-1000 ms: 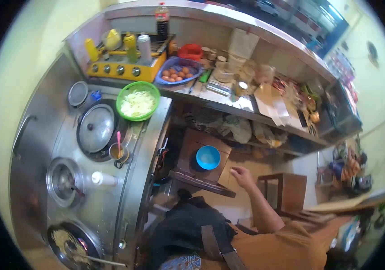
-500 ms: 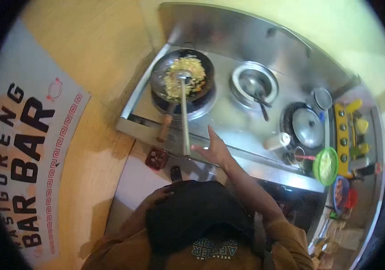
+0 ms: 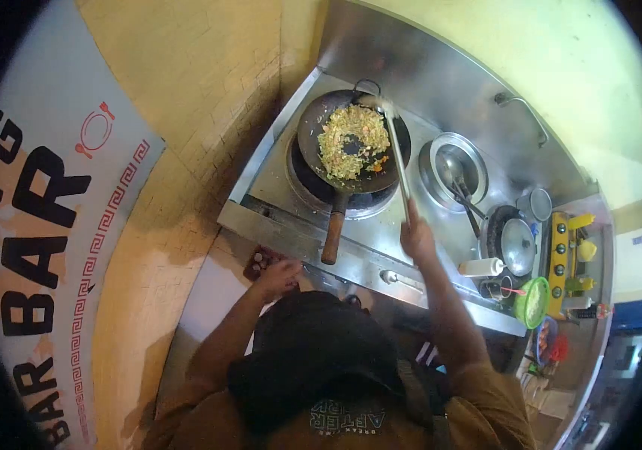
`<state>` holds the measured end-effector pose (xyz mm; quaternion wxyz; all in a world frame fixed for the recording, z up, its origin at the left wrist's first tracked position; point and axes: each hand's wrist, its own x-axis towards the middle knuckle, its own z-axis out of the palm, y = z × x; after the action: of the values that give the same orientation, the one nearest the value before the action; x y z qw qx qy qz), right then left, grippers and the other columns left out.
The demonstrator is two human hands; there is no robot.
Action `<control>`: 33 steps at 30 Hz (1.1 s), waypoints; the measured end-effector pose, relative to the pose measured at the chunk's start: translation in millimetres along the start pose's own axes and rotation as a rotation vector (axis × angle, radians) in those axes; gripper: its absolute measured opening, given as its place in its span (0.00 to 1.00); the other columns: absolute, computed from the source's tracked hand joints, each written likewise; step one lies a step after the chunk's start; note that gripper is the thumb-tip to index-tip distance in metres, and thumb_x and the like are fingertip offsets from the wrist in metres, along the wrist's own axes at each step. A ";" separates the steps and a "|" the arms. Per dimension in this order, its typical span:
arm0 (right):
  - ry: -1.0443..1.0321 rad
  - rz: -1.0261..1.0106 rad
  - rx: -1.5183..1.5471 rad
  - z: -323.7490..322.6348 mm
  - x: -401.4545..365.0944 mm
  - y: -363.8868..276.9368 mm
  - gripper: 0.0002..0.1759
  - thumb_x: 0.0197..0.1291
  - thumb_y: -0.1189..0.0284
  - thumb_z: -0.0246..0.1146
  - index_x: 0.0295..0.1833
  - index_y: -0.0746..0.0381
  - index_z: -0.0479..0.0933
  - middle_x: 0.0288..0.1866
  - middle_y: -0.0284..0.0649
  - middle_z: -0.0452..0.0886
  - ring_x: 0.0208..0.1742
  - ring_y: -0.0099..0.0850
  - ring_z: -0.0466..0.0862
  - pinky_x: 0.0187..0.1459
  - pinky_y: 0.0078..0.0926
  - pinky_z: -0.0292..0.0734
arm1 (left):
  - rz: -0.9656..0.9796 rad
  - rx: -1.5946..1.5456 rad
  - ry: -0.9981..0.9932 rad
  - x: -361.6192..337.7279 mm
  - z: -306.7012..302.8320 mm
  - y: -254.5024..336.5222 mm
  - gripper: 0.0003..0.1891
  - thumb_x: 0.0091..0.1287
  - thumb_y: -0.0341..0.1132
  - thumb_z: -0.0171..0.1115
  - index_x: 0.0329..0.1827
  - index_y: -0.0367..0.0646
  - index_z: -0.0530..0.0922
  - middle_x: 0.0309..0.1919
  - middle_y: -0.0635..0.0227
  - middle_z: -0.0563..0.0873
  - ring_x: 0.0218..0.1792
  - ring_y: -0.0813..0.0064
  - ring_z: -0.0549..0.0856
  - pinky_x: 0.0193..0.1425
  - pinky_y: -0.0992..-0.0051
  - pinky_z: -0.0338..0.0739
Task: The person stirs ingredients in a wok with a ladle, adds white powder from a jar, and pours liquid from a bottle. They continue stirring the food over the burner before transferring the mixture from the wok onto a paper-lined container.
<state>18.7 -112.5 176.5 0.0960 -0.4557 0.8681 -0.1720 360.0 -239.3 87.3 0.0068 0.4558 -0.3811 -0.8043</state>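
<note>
My right hand [image 3: 417, 241] is closed around the handle of a long metal wok ladle [image 3: 402, 161]. Blurred by motion, the ladle's head is over the far right rim of a dark wok [image 3: 310, 139]. Chopped, yellowish fried food [image 3: 351, 139] lies in the wok, spread in a ring around a bare dark patch. The wok sits on a burner, its wooden handle [image 3: 333, 238] pointing toward me. My left hand [image 3: 279, 277] is by the stove's front edge, beside a reddish container [image 3: 259, 262]. Its fingers look loosely extended, with nothing visible in them.
Right of the wok stands a metal pot [image 3: 430, 169] with ladles inside. Farther right are a lidded pan [image 3: 517, 247], a white squeeze bottle [image 3: 482, 268], a green basin [image 3: 534, 303] and a yellow rack [image 3: 559, 251]. A metal splashback [image 3: 441, 79] rises behind; a wall borders the left.
My right hand, open beside the ladle handle earlier, now grips it. The ladle's head has moved from the food to the far right rim. My left hand has come forward toward the stove edge.
</note>
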 end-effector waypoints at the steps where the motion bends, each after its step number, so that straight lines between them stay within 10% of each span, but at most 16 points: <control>1: 0.028 -0.029 0.020 3.3 26.2 7.5 0.40 0.62 0.72 0.56 0.78 0.54 0.47 0.34 0.66 0.79 0.36 0.60 0.81 0.43 0.54 0.77 | 0.015 -0.096 -0.075 23.6 4.4 -0.3 0.23 0.71 0.44 0.61 0.61 0.36 0.73 0.48 0.61 0.82 0.49 0.68 0.82 0.54 0.68 0.76; 5: -0.312 0.094 -0.174 -49.3 40.9 -21.9 0.36 0.64 0.69 0.55 0.77 0.54 0.53 0.37 0.66 0.80 0.38 0.63 0.81 0.45 0.55 0.76 | -0.036 -0.328 -0.347 74.5 50.0 41.5 0.20 0.67 0.39 0.64 0.55 0.33 0.74 0.42 0.58 0.82 0.37 0.68 0.84 0.43 0.68 0.80; 8: -0.398 0.049 -0.299 -88.4 -7.6 -30.9 0.34 0.65 0.68 0.56 0.76 0.53 0.56 0.37 0.64 0.81 0.38 0.61 0.82 0.44 0.53 0.77 | 0.044 0.112 -0.296 102.0 77.6 48.1 0.13 0.64 0.35 0.66 0.46 0.37 0.76 0.31 0.61 0.82 0.28 0.70 0.82 0.32 0.69 0.79; 20: -0.324 -0.143 -0.789 -252.5 -19.5 -67.9 0.32 0.63 0.73 0.58 0.73 0.51 0.63 0.30 0.47 0.82 0.27 0.39 0.84 0.28 0.35 0.79 | 0.032 -0.271 -0.312 60.9 125.2 60.5 0.11 0.61 0.27 0.61 0.40 0.30 0.70 0.28 0.54 0.80 0.20 0.70 0.77 0.18 0.74 0.70; 23: -0.526 0.060 -0.882 -240.7 -17.8 -80.5 0.32 0.63 0.73 0.57 0.74 0.50 0.62 0.37 0.48 0.83 0.33 0.39 0.85 0.30 0.38 0.80 | 0.061 -0.310 -0.295 57.0 125.0 61.1 0.11 0.62 0.28 0.61 0.40 0.30 0.70 0.28 0.54 0.80 0.20 0.71 0.77 0.19 0.75 0.70; 28: -0.370 0.027 -0.538 -106.2 5.9 -28.7 0.33 0.64 0.71 0.56 0.75 0.50 0.58 0.42 0.55 0.82 0.37 0.49 0.85 0.37 0.46 0.80 | -0.001 -0.293 -0.305 57.8 118.2 61.9 0.12 0.62 0.27 0.64 0.45 0.32 0.73 0.31 0.59 0.80 0.26 0.69 0.81 0.24 0.74 0.75; 33: -0.291 0.083 -0.422 -117.5 -49.0 -39.2 0.35 0.63 0.72 0.54 0.76 0.49 0.56 0.37 0.55 0.82 0.36 0.48 0.85 0.38 0.46 0.82 | 0.010 -0.241 -0.306 53.2 107.4 63.2 0.13 0.62 0.30 0.66 0.47 0.36 0.76 0.32 0.62 0.80 0.28 0.71 0.81 0.26 0.76 0.76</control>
<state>38.2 -68.0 300.5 0.1295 -0.4497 0.8797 0.0842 228.3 -238.1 119.3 0.0073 0.3220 -0.2807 -0.9041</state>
